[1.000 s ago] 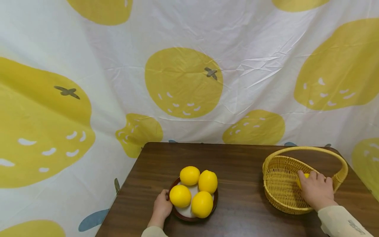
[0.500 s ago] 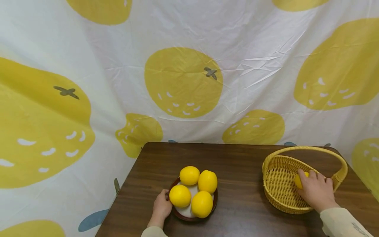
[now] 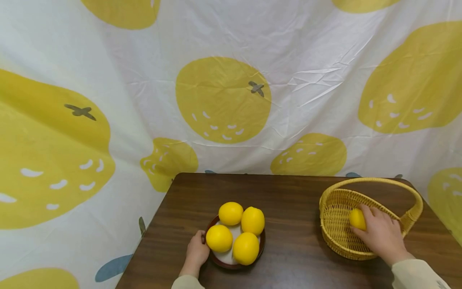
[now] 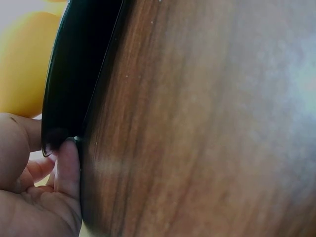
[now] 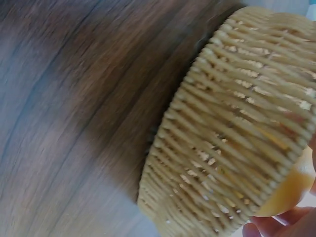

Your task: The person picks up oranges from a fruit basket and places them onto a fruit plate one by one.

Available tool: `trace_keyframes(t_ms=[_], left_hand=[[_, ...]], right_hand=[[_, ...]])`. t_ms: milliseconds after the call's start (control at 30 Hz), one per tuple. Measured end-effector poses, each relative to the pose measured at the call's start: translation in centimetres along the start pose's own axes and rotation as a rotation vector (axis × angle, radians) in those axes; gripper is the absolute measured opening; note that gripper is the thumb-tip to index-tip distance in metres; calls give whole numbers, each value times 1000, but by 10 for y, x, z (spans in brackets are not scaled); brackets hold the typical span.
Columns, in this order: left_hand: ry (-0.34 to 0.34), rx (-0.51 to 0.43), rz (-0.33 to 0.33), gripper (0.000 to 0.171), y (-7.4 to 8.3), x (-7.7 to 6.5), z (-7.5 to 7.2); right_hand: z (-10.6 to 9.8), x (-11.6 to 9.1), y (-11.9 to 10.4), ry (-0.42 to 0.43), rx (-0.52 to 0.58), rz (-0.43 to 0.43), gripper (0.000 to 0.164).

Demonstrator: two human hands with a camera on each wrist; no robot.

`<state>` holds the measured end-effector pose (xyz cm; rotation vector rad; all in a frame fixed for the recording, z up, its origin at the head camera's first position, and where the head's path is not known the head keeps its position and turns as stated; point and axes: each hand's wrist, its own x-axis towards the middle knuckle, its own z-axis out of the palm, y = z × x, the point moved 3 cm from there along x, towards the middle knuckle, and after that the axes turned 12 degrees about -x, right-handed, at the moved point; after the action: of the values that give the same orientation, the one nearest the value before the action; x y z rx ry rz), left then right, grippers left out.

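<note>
On the right of the table, in the head view, my right hand (image 3: 380, 233) holds a yellow lemon (image 3: 357, 219) inside a wicker basket (image 3: 337, 248). Through the right wrist view the lemon (image 5: 286, 195) shows at the basket's rim, with fingertips against it. My left hand (image 3: 197, 251) pinches the left edge of a round, dark-rimmed dish (image 3: 234, 266) with a pale inside. The left wrist view has thumb and fingers on the dish's dark edge (image 4: 74, 74). Several lemons sit in the dish, one (image 3: 219, 238) right beside the left hand.
The basket's arched handle (image 3: 371, 180) rises over its opening. Dark brown wood makes up the table (image 3: 292, 224), and dish and basket stand well apart on it. Behind hangs a white cloth (image 3: 231, 36) printed with yellow fruit.
The right hand has shifted the lemon leftward within the basket, away from its right wall, and more of the lemon shows now. The left hand and dish have stayed in place.
</note>
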<state>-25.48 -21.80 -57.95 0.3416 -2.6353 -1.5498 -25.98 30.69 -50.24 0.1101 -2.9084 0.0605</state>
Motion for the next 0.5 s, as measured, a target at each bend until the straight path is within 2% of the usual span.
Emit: trace_keyframes(t_ms=[133,367,500], left_hand=[[2,1,9,28,-1,-1,0],[3,2,5,27,1,-2,0],[5,-3,-2,28,2,-1,0]], right_hand=[[-5,-2,-5,19,44,9,76],[-12,-6,-15,128,134,8,72],[-16,-8,-21,144,204,23,73]])
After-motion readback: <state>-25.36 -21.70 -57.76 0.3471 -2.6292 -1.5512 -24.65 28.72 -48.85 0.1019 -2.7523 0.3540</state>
